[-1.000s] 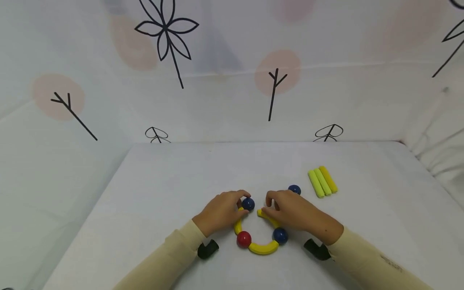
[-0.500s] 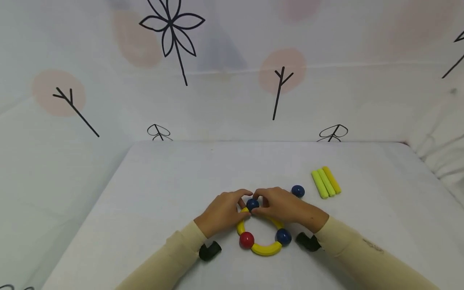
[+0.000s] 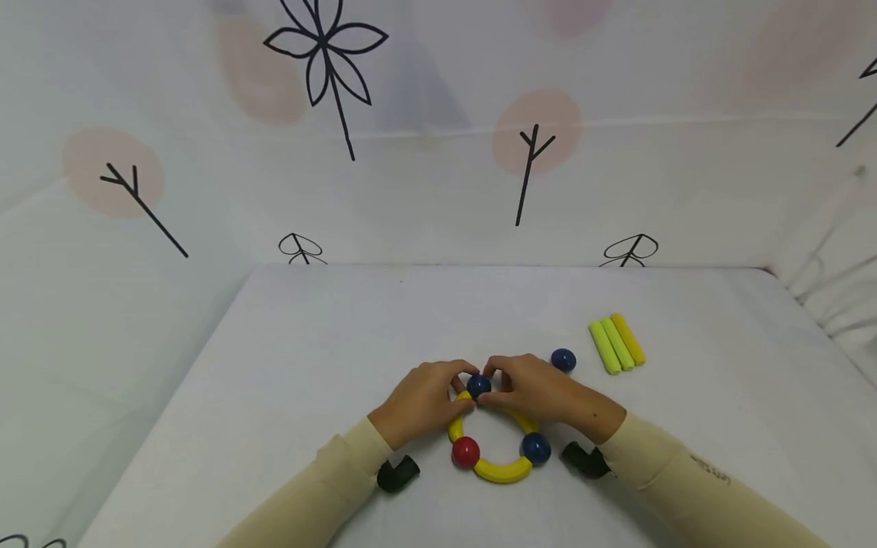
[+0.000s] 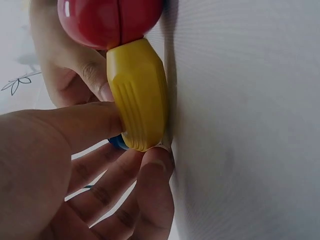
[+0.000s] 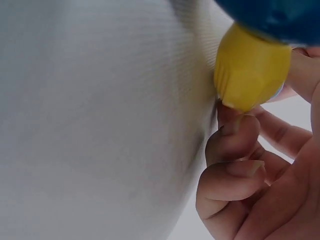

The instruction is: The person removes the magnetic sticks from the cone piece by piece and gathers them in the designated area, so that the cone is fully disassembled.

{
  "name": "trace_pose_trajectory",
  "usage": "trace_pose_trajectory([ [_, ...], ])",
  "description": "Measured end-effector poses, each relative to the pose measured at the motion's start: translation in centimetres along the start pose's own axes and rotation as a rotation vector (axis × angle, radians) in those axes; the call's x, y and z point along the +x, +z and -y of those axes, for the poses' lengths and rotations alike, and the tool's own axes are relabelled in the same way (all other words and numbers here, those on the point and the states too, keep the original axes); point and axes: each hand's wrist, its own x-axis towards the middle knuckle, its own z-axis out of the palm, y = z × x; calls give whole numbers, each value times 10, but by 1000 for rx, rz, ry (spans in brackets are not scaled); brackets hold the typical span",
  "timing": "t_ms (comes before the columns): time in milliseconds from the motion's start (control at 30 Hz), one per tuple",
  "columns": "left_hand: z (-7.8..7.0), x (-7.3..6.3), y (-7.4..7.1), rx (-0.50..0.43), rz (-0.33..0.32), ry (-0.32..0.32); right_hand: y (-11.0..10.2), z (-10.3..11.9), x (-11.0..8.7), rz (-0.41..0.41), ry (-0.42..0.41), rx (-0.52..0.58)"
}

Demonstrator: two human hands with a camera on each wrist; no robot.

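A ring of yellow curved pieces and balls lies on the white table. Its red ball (image 3: 466, 452) is at lower left, a blue ball (image 3: 536, 448) at lower right and a yellow curved piece (image 3: 503, 471) between them. At the top, a second blue ball (image 3: 479, 386) sits between my hands. My left hand (image 3: 423, 399) pinches this ball from the left; in the left wrist view its thumb lies against the left yellow piece (image 4: 137, 95). From the right, my right hand (image 3: 534, 387) pinches the same ball, partly covering the right yellow piece (image 5: 252, 70).
Behind the right hand lies a loose blue ball (image 3: 563, 360). Farther right, two lime sticks (image 3: 604, 347) and a yellow-orange stick (image 3: 628, 339) lie side by side. A white printed cloth (image 3: 438, 190) hangs behind the table. Black wrist mounts (image 3: 397, 474) show under both sleeves.
The right hand has moved left from the right yellow piece to the top blue ball, uncovering the loose ball behind it. The left hand stays at the ring, and the view has shifted slightly.
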Motion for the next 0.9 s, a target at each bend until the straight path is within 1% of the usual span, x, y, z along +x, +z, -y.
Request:
trace_pose_trajectory([
  [100, -1, -1, 1, 12, -3, -7, -2, -2, -7, -4, 26, -24],
  [200, -2, -2, 1, 27, -6, -17, -5, -6, -17, 10, 54, -62],
  [367, -3, -7, 0, 48, -14, -66, -8, -13, -32, 49, 79, -77],
  [433, -3, -8, -2, 60, -21, -87, -8, -15, -34, 42, 90, -82],
  [567, -4, -13, -6, 102, -27, -121, -8, -18, -31, -1, 125, -120],
  [667, -6, -18, -7, 162, -22, -134, -8, -18, -32, -23, 135, -158],
  [767, -9, -24, -7, 258, -10, -135, -9, -16, -41, -11, 158, -217],
  [833, -13, -25, -10, 333, -2, -120, -9, -15, -49, 7, 179, -262],
  [900, -17, -22, -14, 399, 4, -88, -9, -15, -56, 29, 198, -292],
])
